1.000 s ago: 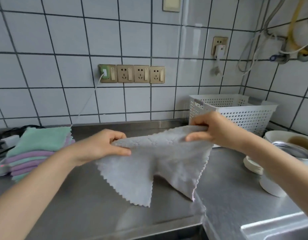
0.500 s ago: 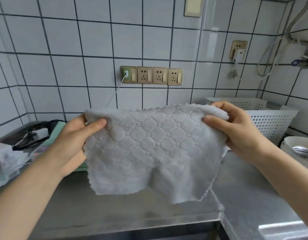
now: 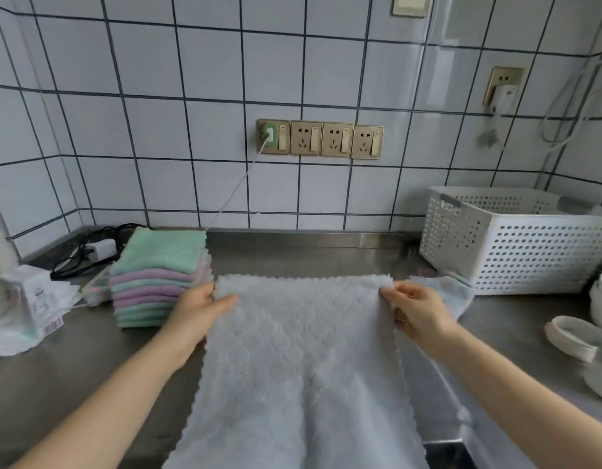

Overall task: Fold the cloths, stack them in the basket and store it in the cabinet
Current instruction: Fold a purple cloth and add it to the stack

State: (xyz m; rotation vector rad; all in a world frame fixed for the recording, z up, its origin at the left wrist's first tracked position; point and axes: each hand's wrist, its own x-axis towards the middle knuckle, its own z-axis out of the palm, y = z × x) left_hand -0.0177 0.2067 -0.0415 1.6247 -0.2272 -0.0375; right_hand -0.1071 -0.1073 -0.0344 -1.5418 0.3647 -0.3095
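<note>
Two hands, left hand (image 3: 199, 308) and right hand (image 3: 416, 309), pinching the grey cloth's (image 3: 299, 360) far corners, cloth now lowered flat across centre frame, folded stack (image 3: 159, 275) at left, basket (image 3: 516, 238) at right.

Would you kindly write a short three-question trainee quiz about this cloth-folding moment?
1. True or false: both hands grip the grey cloth by its far corners.
2. Which side of the counter holds the white basket: A left, B right?
3. What colour tops the stack of cloths?

Key:
1. True: left hand and right hand each pinch one corner.
2. B.
3. Green.
</note>
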